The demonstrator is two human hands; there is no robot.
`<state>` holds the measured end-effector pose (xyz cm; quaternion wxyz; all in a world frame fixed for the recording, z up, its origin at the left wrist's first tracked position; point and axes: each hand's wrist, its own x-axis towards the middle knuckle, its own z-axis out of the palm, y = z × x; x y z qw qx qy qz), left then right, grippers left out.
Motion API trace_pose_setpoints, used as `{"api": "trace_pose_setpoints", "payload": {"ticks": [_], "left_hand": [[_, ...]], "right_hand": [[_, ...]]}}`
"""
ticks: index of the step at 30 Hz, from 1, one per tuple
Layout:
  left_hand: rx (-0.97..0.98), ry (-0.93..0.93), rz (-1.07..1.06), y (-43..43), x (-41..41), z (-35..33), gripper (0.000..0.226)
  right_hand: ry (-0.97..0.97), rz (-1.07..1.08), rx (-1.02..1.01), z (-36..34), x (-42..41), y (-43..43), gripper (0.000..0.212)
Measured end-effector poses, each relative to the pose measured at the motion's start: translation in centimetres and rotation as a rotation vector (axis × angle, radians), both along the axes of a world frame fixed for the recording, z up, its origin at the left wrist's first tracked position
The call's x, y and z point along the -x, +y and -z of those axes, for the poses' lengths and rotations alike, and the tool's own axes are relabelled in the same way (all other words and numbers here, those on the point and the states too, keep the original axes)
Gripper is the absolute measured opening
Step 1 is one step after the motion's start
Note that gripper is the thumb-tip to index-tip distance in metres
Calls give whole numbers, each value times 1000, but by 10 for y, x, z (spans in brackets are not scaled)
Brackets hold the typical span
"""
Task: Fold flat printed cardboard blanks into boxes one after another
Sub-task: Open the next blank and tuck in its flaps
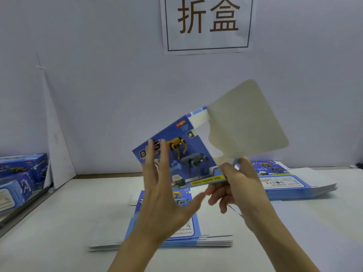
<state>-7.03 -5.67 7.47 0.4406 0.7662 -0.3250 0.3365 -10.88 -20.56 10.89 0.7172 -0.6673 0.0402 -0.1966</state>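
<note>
**Printed blank being held aloft, ready for shaping**

The printed cardboard blank (182,154) is being held tilted in the air, blue face toward the camera, with its large grey flap (247,122) sticking up and to the right. It is being gripped at its lower right edge by the right hand (237,185), thumb on the near side and fingers curled behind. The left hand (163,193) is being kept open, its straight fingers lying across the left part of the printed face; whether they are pressing on it cannot be told.

The blank is being judged light, thin and fairly stiff, with a glossy print that may slip under dry fingers. It is likely to bend cleanly only along its creases, so it is best taken by the edges near a fold line. The unsupported flap is likely to bend out of shape if it is pulled on.

Directly below the blank, a stack of flat blanks (206,241) is lying on the table (59,222). A second stack (284,183) is lying below and to the right of it. Finished boxes (21,173) are being kept well to its left, and a paper sign (208,22) is hanging on the wall above it.
</note>
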Motion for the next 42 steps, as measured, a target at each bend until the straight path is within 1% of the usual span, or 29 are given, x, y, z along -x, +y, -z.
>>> {"api": "trace_pose_setpoints", "payload": {"ticks": [1, 3, 5, 7, 8, 10, 11, 14, 15, 16, 18, 20, 22, 23, 24, 25, 26, 27, 29, 30, 32, 34, 35, 36, 37, 38, 39, 40, 42], "left_hand": [[-42, 21, -28, -2, -1, 3, 116], [-56, 61, -120, -2, -3, 3, 125], [-66, 18, -207, 3, -5, -2, 131], [-109, -73, -227, 12, -9, -5, 126], [-127, -92, -205, 17, -11, -7, 125], [-148, -104, -133, 27, -16, -8, 126], [-158, -112, -101, 31, -18, -8, 126], [-193, -137, -39, 38, -24, -7, 128], [-191, -144, -23, 38, -27, -6, 131], [-177, -131, 3, 38, -25, -7, 132], [-164, -102, 43, 36, -20, -8, 124], [-188, -97, 77, 33, -13, -5, 119], [-149, -56, 162, 22, -14, -8, 115], [-94, 20, 171, 14, -14, -12, 122], [-25, 139, 211, 8, -13, -17, 138], [8, 212, 174, 6, -17, -20, 150], [34, 216, 148, 4, -19, -21, 151], [49, 203, 129, 1, -15, -22, 146], [-132, 18, 71, 14, -12, -18, 133], [-193, -102, 21, 23, -15, -17, 137], [-255, -154, -32, 40, -22, -14, 143], [-221, -193, -45, 46, -24, -17, 139], [-208, -196, -20, 44, -23, -20, 136], [-152, -176, 12, 39, -21, -23, 134], [-63, -90, 56, 29, -20, -28, 136], [-11, 54, 145, 25, -15, -29, 143], [44, 142, 140, 20, -14, -29, 149], [61, 173, 105, 11, -11, -28, 146], [-167, 80, 97, 11, -6, -15, 128]], "right_hand": [[1, -45, 20, 0, 0, 1, 8], [2, -131, 140, -1, 2, 3, 14], [15, -182, 251, 0, 3, 3, 15], [12, -155, 318, -2, 4, 0, 10], [-5, -100, 358, -3, 4, -2, 19], [-115, 51, 390, -4, 3, -11, 38], [-220, 88, 367, -5, 4, -16, 38], [-460, 93, 418, -7, 6, -22, 23], [-493, 106, 366, -6, 5, -22, 20], [-500, 125, 254, -4, 2, -21, 16], [-408, 136, -47, 2, -7, -22, 11], [-214, -14, -420, 13, -18, -27, 12], [22, -224, -744, 23, -27, -30, 34], [134, -340, -801, 27, -28, -27, 41], [220, -441, -796, 30, -27, -22, 45], [272, -517, -769, 34, -27, -17, 50], [301, -564, -745, 37, -27, -15, 54], [320, -578, -712, 38, -27, -14, 56], [344, -548, -611, 31, -24, -15, 51], [331, -507, -583, 26, -23, -18, 48], [199, -398, -618, 18, -23, -27, 48], [14, -318, -691, 10, -20, -33, 47], [-34, -295, -704, 7, -18, -34, 43], [-19, -282, -706, 7, -17, -33, 39], [53, -295, -713, 8, -17, -30, 36], [155, -351, -729, 12, -18, -27, 34], [246, -422, -749, 18, -20, -24, 33], [313, -473, -755, 22, -21, -22, 32], [346, -440, -710, 24, -22, -23, 28]]}}
